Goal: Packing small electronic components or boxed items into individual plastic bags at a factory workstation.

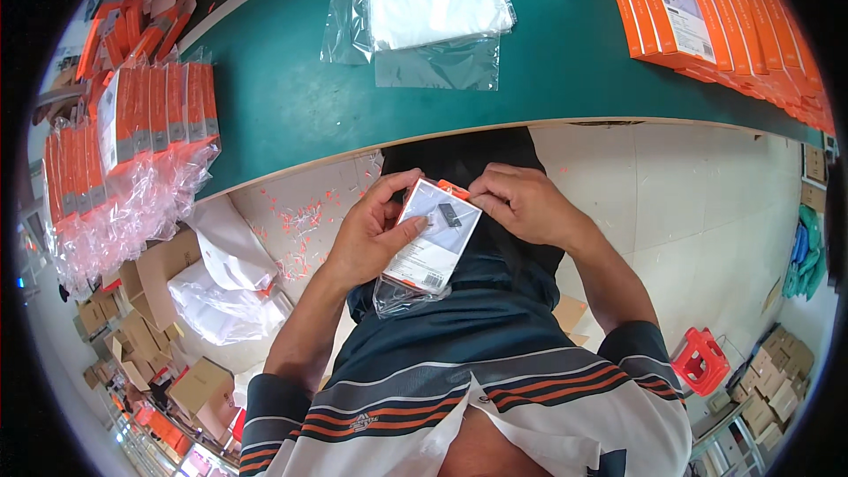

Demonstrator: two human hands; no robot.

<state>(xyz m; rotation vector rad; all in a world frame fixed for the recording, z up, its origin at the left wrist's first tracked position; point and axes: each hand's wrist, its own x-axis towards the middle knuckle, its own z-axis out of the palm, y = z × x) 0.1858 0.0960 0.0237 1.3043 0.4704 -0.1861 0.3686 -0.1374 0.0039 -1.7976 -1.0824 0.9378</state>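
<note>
Over my lap, my left hand (382, 228) grips a white and orange product box (439, 237) by its left side, thumb flat across the printed face. The box is tilted and shows a picture of a dark device. A clear plastic bag (402, 298) bunches out below its lower end, so the box appears to be in the bag. My right hand (521, 203) is closed at the box's upper right corner, beside its orange hanging tab (453, 188). Its fingertips pinch there; whether they hold the tab or the bag's edge I cannot tell.
A stack of clear plastic bags (437, 0) lies on the green table (283, 79). Bagged orange boxes (159, 110) stand at the table's left, unbagged orange boxes (733, 22) at its right. Cartons (203, 389) and white plastic sheeting (225, 291) lie left; a red stool (700, 362) stands right.
</note>
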